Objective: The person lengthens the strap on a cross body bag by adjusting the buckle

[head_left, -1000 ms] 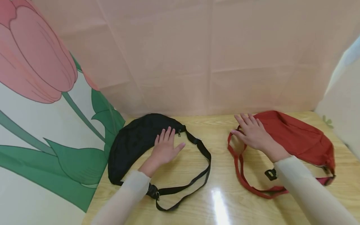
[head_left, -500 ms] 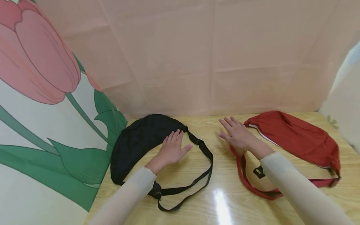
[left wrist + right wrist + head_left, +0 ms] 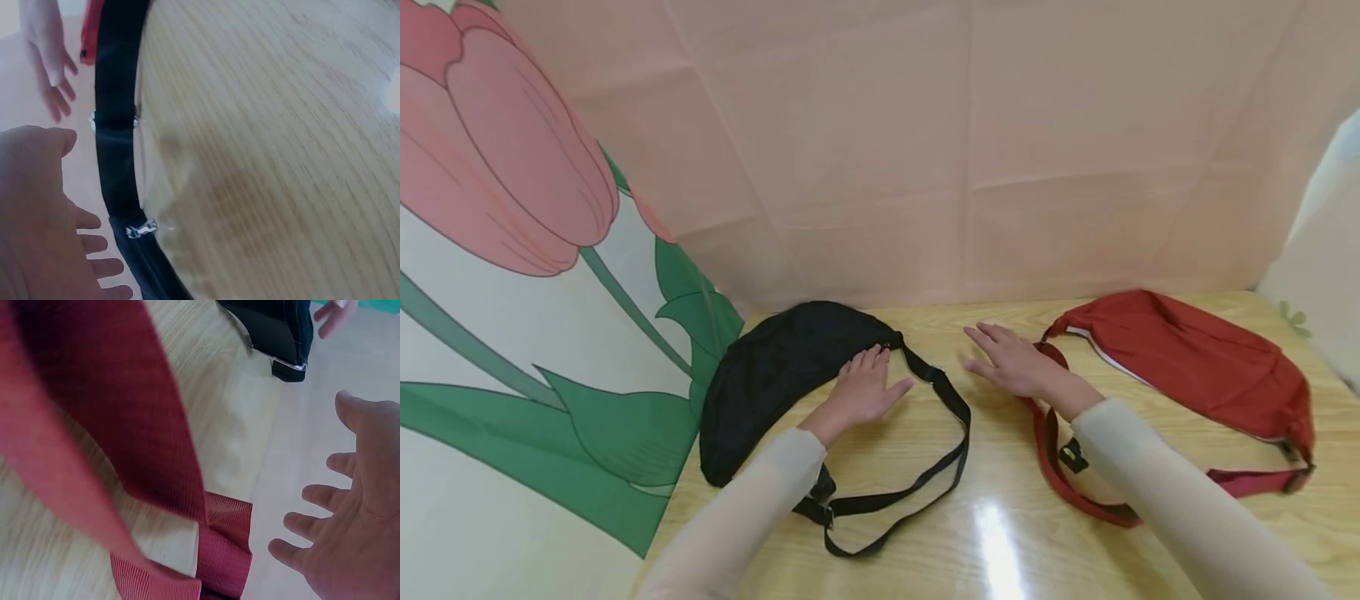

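A black waist bag (image 3: 782,375) lies on the left of the table, its black strap (image 3: 951,408) looped toward the front. My left hand (image 3: 859,392) is held over the inner edge of that bag near its zipper end, fingers straight and holding nothing. On the right lies a red waist bag (image 3: 1187,358) with its red strap (image 3: 1048,450) curving round in front. My right hand (image 3: 1011,362) hovers left of the red bag, above the strap's left bend, with fingers spread and nothing in them. A black buckle (image 3: 1072,456) shows beside my right sleeve, which hides part of the red strap.
Both bags rest on a light wooden table (image 3: 917,533) with a glare spot near its front. Behind stands a pinkish cloth backdrop (image 3: 850,167). A wall hanging with a tulip print (image 3: 527,150) borders the left side, and a pale wall (image 3: 1322,275) the right.
My right hand has moved left, away from the red bag's left end, uncovering it. My left hand has shifted slightly right along the black bag. Both bags lie in nearly the same places.
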Demonstrator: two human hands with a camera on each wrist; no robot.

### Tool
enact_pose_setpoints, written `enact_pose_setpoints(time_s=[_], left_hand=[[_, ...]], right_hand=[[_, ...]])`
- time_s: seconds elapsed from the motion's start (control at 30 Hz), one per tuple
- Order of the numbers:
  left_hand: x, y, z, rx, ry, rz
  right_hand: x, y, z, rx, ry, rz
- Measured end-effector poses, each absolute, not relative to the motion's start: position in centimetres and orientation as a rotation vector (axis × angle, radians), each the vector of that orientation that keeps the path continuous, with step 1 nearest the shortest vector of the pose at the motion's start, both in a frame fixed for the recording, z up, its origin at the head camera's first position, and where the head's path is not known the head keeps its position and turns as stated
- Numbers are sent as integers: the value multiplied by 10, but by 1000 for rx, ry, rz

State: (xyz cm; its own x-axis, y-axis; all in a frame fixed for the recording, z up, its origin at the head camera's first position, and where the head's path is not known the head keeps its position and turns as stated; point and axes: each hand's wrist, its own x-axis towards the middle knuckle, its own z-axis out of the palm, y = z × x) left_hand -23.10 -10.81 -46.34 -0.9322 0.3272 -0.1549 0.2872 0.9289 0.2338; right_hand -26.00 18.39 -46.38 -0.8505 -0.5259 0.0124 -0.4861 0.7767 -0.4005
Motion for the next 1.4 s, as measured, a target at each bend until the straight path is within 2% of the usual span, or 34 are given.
enact_pose_setpoints(time_s=[0.2, 0.53, 0.87, 1.17, 1.4], left_hand=[[-232, -111, -473, 423, 2874, 281], [-215, -107, -480, 484, 2846, 281], [-171, -114, -475, 704, 2842, 294], [-126, -101, -483, 857, 2771, 177], [-111, -94, -490, 958, 2748, 185]], right_hand=[[-268, 174, -468, -831, 2810, -635], [-285, 168, -465, -821, 2704, -694], [-305, 173, -476, -936, 2700, -690], [-332, 161, -482, -1240, 2773, -511], [-338, 130, -473, -1524, 2721, -191]])
